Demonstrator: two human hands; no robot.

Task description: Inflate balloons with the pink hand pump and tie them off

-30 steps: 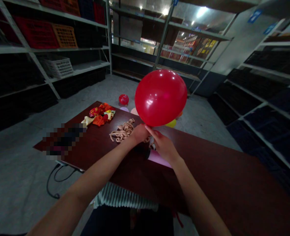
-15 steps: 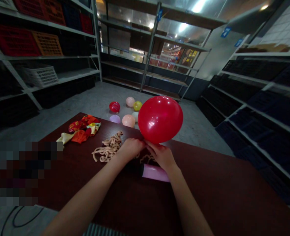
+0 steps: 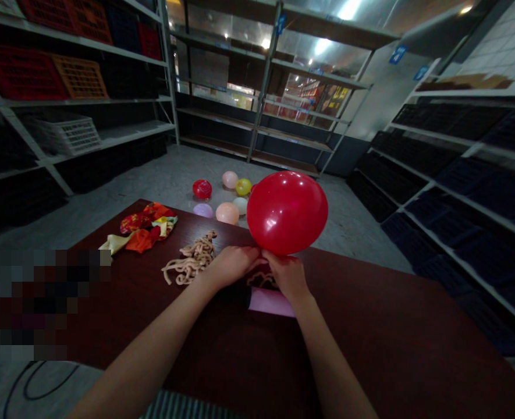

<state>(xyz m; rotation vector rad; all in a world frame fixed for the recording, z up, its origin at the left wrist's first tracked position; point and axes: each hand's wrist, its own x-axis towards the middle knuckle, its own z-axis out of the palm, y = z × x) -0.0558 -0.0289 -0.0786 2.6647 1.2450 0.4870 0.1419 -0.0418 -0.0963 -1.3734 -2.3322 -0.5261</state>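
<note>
A big inflated red balloon (image 3: 287, 212) stands above the table with its neck downward. My left hand (image 3: 235, 263) and my right hand (image 3: 287, 276) meet at its neck, both with closed fingers; the neck itself is mostly hidden by them. Beneath my right wrist lies a pink cylinder (image 3: 271, 302) with a black end, partly covered by the arm. Thin beige strands (image 3: 262, 279) show between the hands and the cylinder. Left of my left hand sits a tangled heap of beige cord-like strands (image 3: 196, 256).
On the dark brown table (image 3: 397, 331), flat red, orange and yellow balloons (image 3: 146, 227) lie at the far left. Several inflated balloons (image 3: 227, 213) rest on the floor beyond. Shelves with crates (image 3: 80, 75) line the left; a metal rack (image 3: 257, 116) stands behind.
The fingers have shifted slightly at the balloon's neck, my right hand's now more tightly bunched. The balloon stays nearly in place; the view has moved a little.
</note>
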